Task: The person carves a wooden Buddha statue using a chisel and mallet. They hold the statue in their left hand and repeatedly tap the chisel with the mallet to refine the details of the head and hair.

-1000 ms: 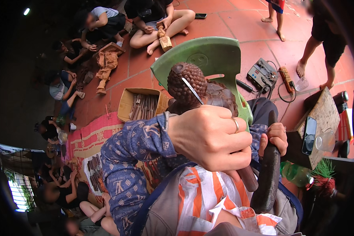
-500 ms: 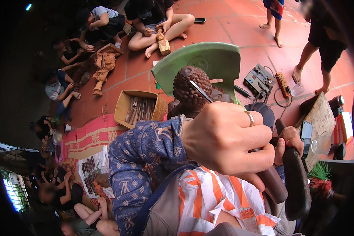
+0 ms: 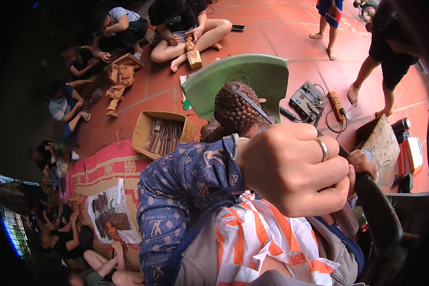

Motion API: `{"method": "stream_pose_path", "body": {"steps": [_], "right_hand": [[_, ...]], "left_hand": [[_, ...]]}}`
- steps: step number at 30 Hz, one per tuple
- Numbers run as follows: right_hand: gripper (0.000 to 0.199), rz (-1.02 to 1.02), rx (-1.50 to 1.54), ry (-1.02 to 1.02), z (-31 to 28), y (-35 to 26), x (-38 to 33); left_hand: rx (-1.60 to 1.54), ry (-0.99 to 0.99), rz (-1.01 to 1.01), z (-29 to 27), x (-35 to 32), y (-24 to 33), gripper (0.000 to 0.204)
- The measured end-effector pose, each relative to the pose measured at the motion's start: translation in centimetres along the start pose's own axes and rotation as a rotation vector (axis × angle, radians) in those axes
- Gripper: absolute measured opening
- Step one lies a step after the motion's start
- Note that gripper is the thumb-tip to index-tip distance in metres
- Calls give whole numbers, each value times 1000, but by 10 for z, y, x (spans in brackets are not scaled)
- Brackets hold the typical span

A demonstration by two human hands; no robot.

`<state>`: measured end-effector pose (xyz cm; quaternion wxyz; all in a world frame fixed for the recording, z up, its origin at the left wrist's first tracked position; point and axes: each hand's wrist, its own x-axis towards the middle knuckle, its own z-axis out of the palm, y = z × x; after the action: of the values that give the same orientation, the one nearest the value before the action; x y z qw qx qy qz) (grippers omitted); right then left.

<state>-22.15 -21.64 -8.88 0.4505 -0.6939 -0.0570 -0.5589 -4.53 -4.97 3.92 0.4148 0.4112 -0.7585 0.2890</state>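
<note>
My left hand (image 3: 293, 171), in a blue patterned sleeve, is closed round a carving chisel (image 3: 255, 106). The thin metal blade slants up to the crown of a dark brown carved wooden head (image 3: 236, 112) covered in knobbly curls; its tip appears to touch there. Below my fist shows the end of the brown handle. Beyond it, partly hidden by the left, my right hand (image 3: 364, 162) grips a dark, curved wooden mallet (image 3: 379, 209). The carving rests against a green plastic chair (image 3: 200, 88); its lower part is hidden behind my left hand and sleeve.
A cardboard box (image 3: 188, 136) of chisels stands left of the carving, near more tools on paper (image 3: 121, 202) over a red mat (image 3: 97, 174). To the right lie a grey power unit (image 3: 305, 100), an orange power strip (image 3: 336, 105) and cables. Several people sit or stand around.
My left hand has shifted right with the chisel, whose blade lies at a changed slant on the carved head. My right hand and the mallet have also moved right. The view has shifted slightly.
</note>
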Motion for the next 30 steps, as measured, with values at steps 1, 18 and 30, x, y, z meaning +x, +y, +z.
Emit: {"method": "stream_pose_path", "body": {"steps": [1,18,30], "right_hand": [[25,-1,-26,51,5,-2,-1],[27,89,-69,-71,-5,-2,-18],[27,29,19,-176,-10,-8,8]], "left_hand": [[25,20,43,2,-1,2,17],[-80,-91,-74,-2,-10,1,37],[-87,-8,-108,-3,-4,0,39]]}}
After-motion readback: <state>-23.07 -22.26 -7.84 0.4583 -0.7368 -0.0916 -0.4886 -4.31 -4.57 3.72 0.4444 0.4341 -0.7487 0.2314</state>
